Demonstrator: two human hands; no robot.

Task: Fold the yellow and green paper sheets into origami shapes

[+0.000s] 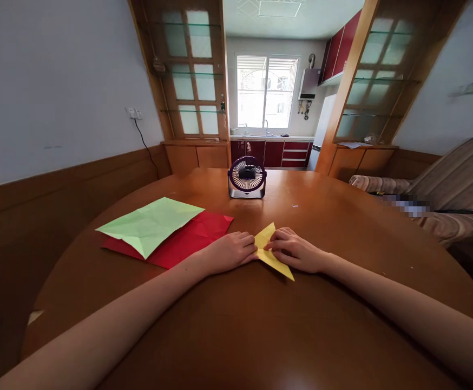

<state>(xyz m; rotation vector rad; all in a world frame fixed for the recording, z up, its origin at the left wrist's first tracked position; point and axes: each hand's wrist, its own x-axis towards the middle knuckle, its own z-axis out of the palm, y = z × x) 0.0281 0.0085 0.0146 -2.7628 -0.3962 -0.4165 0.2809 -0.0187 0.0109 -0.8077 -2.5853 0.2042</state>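
A folded yellow paper [269, 250] lies flat on the round wooden table [261, 325], in the middle. My left hand [230, 251] presses its fingertips on the paper's left edge. My right hand [295, 252] rests on its right side, fingers curled over the fold. Both hands hold the paper down against the tabletop.
A creased light green sheet [151, 223] lies on top of a red sheet [191, 238] to the left of my hands. A small dark desk fan [247, 177] stands at the table's far side. A sofa [443, 189] is at the right.
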